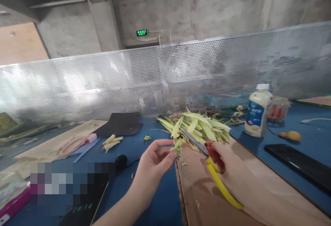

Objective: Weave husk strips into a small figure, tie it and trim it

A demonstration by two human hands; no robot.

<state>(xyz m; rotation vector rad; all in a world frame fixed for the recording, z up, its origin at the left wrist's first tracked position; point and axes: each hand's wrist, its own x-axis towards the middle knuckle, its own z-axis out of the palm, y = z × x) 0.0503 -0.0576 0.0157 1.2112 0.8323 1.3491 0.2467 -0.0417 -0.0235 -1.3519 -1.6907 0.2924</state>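
Observation:
Between the thumb and fingers of my left hand (157, 160) is a small green leafy piece (178, 147), too small to name more exactly. My right hand (230, 170) grips scissors (199, 145) with grey blades and red and yellow handles. Their blades point up and left, just above and right of the leafy piece. Behind both hands, a pile of pale green leaf strips (201, 126) lies at the far end of a brown cardboard sheet (204, 191). A small green scrap (147, 138) sits on the blue table left of the pile.
On the right stand a white bottle (256, 112) and a clear plastic box (278, 108), with a black phone (297, 164) nearer me. Dark sheet (119, 124), pale husk scraps (111, 142) and a second phone (85, 202) lie left. A perforated metal screen (129, 84) borders the back.

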